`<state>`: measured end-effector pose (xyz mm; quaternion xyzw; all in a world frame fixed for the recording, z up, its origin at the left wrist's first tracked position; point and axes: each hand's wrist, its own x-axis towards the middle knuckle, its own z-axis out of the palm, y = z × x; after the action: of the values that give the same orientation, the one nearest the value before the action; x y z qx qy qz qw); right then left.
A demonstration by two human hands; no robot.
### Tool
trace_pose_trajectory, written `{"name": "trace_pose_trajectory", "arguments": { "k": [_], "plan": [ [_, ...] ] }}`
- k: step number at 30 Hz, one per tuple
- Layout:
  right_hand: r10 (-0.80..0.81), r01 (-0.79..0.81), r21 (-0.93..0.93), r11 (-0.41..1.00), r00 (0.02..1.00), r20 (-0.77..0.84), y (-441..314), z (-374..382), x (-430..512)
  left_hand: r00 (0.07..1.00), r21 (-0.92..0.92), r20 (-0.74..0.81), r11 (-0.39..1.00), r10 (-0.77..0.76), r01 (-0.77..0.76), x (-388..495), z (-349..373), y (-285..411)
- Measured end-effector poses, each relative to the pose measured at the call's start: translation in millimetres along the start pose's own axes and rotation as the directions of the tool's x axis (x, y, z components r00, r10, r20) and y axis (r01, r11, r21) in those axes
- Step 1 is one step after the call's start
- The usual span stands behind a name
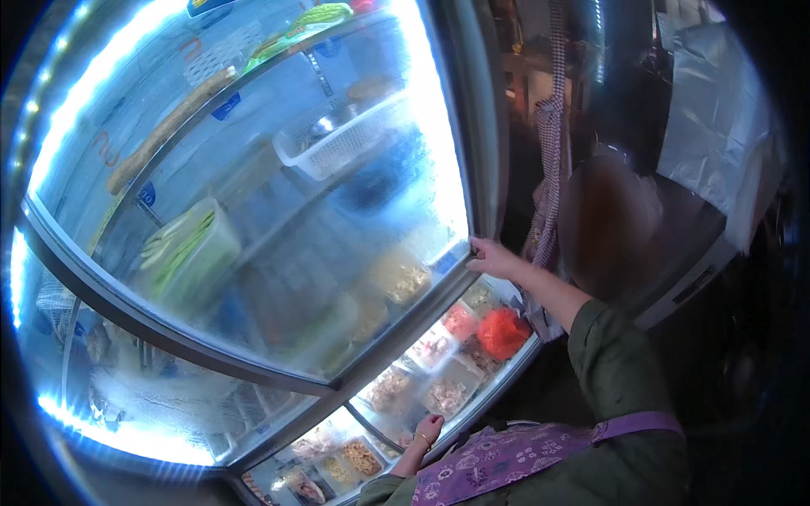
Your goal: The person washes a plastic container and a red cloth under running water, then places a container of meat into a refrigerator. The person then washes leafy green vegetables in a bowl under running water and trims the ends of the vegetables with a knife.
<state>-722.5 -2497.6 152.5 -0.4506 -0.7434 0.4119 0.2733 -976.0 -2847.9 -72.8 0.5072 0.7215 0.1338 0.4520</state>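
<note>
A tall lit refrigerated display case [342, 379] with fogged sliding glass doors stands before me. My right hand [495, 258] reaches out to the metal edge at the lower right corner of the upper glass door, its fingers on the frame. My left hand [430, 427], with a bracelet at the wrist, is curled near the front edge of the lower section; whether it holds anything cannot be told. Below the door lie tubs of chopped food [446, 395], and a red plastic bag [502, 333] sits at their right end.
Behind the glass are a white plastic basket [342, 148], a tub of green vegetables [190, 246], a long brown root [171, 129] and a wrapped leafy cabbage [316, 19]. A checked cloth [548, 171] and clear plastic bags [709, 120] hang at the right.
</note>
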Motion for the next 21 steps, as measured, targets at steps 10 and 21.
{"name": "trace_pose_trajectory", "arguments": {
  "k": [10, 21],
  "plan": [
    [0.606, -0.668, 0.110, 0.736, 0.722, 0.334, 196, 48, -432, 0.991, 0.031, 0.122, 0.998, 0.048, -0.052, -37, 166, 56],
    [0.926, -0.562, 0.759, 0.328, 0.349, -0.142, 313, -18, -873, 0.754, 0.123, 0.577, 0.880, 0.312, -0.458, -33, 382, 261]
  ]
}}
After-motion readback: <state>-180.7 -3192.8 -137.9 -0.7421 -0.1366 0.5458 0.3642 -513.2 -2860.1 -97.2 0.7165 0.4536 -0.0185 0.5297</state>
